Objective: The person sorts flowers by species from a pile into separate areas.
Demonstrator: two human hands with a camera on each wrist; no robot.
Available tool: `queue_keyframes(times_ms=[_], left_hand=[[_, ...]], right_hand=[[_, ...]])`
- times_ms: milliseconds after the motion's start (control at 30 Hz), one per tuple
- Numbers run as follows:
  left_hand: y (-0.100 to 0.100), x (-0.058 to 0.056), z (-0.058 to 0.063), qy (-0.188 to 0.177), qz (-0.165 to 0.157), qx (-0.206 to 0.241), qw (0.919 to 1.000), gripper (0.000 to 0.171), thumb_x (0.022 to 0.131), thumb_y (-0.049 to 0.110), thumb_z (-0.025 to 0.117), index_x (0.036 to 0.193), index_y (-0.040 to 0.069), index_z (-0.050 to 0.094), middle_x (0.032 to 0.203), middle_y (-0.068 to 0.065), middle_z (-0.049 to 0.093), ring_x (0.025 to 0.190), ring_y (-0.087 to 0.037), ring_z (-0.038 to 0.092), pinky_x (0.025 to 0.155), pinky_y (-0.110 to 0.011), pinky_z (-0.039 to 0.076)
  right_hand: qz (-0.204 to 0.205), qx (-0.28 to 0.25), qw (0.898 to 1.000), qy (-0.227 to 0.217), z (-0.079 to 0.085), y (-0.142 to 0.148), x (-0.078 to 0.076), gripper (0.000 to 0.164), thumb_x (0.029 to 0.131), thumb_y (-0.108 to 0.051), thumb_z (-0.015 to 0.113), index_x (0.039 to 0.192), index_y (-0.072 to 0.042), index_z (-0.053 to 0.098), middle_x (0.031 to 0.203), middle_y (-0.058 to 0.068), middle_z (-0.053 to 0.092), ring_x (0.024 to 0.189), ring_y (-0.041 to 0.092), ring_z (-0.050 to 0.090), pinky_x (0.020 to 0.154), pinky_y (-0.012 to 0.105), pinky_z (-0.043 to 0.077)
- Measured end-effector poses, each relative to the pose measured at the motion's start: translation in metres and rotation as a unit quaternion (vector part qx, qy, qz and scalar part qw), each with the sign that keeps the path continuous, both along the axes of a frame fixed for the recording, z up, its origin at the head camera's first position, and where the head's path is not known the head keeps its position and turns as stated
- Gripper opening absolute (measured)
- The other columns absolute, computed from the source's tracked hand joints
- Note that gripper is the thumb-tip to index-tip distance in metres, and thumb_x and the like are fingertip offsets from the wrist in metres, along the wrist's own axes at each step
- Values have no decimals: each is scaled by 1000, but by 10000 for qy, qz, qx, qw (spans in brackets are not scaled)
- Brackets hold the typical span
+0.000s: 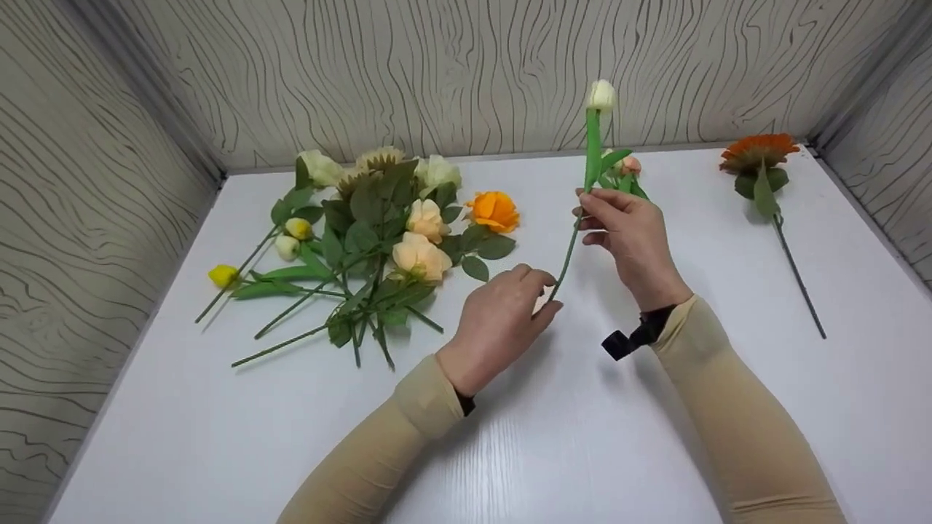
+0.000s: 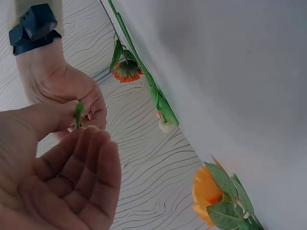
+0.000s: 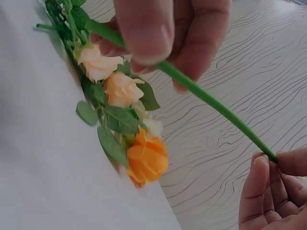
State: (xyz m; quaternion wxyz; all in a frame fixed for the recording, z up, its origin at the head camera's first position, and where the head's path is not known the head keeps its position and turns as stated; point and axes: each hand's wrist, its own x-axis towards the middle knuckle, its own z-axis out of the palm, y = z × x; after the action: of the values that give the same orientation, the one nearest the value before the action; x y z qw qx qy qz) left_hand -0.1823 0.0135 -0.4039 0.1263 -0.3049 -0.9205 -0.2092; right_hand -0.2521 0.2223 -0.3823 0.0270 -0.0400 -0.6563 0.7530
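A white tulip (image 1: 601, 95) with long green leaves stands nearly upright, held up between both hands over the white table. My right hand (image 1: 633, 236) pinches its stem just below the leaves, thumb against the fingers. Lower down, the thumb and fingers of my left hand (image 1: 502, 320) pinch the stem's bottom end. In the right wrist view the green stem (image 3: 216, 105) runs slightly bowed from one hand to the other. The left wrist view shows the stem's tip (image 2: 78, 111) poking out between left thumb and fingertips.
A pile of mixed flowers, with peach roses (image 1: 422, 256) and yellow tulips (image 1: 223, 276), lies at the left. An orange rose (image 1: 494, 211) edges it. Behind the right hand lies a pinkish flower (image 1: 630, 166). A rust-orange flower (image 1: 759, 154) lies far right. Patterned panels (image 1: 466, 65) border the table.
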Motion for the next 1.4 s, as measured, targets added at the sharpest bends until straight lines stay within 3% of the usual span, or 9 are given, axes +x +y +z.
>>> queue_keyframes(times_ms=[167,300,400,533,633,867,1400], left_hand=[[4,6,0,475,-486,-688,9953,39,100,39,68,129,14,67,115,-1,68,98,-19,64,81,-31,54],[10,12,3,803,-863,-1294,9846,47,100,42,65,138,15,62,131,-3,63,118,-22,60,101,-36,48],[18,17,5,820,-1055,-1568,9785,51,100,44,64,143,17,58,139,-3,59,126,-22,55,110,-37,42],[28,21,7,846,-1200,-1812,9724,58,100,46,64,149,20,52,146,-3,54,133,-23,50,115,-39,36],[33,23,6,874,-1249,-1961,9687,64,99,48,65,154,21,46,152,-4,50,139,-25,45,118,-43,32],[34,23,3,747,-1337,-2019,9674,69,98,50,66,156,22,42,155,-4,47,143,-26,42,120,-46,29],[32,18,8,331,-1347,-2007,9698,68,99,51,63,158,24,41,158,-2,44,145,-25,39,122,-46,25]], right_hand=[[33,1288,9912,-315,3,31,-10,43,98,-33,71,128,-2,68,107,9,69,88,16,67,67,23,57],[175,2475,9662,-700,8,74,-20,53,102,-39,63,140,-1,59,117,10,65,94,14,64,74,23,57],[282,3136,9435,-1033,6,105,-27,56,105,-39,58,145,1,53,124,15,63,97,17,63,77,22,57],[439,3677,9181,-1415,-6,135,-35,54,107,-34,55,143,6,52,122,19,62,95,19,62,75,21,56],[532,3819,9078,-1650,-17,143,-38,49,108,-28,54,140,9,53,114,16,64,89,17,60,73,23,56],[666,3929,9003,-1754,-33,139,-41,43,108,-25,53,136,7,56,111,16,60,94,23,57,76,27,55],[734,4274,8872,-1575,-32,120,-44,44,106,-29,56,134,5,59,108,16,60,91,24,58,76,30,54]])
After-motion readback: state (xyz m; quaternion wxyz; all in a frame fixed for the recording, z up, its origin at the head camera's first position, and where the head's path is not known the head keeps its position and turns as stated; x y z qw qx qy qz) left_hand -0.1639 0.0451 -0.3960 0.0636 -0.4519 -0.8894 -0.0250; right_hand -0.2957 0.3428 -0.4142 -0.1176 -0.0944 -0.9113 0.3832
